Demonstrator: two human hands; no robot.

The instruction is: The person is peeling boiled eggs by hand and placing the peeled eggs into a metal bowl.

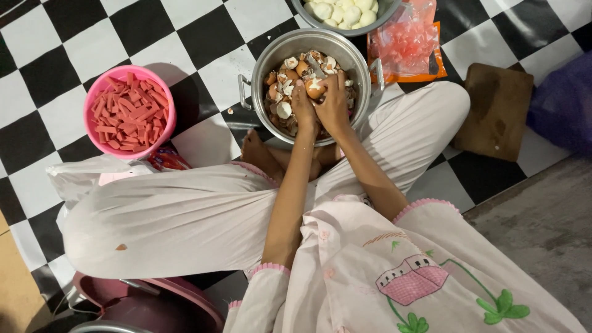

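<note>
Head view: left hand (304,106) and right hand (333,102) clamped on egg (315,88) (orange packet (407,46) beyond pot (265,58)).

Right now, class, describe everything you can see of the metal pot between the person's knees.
The metal pot is round, silver and shiny, with a small handle on each side. It stands upright on the black-and-white checked floor, just beyond the crossed legs. It is filled with broken eggshells. Over it, the left hand and right hand hold a partly peeled brown egg.
</note>
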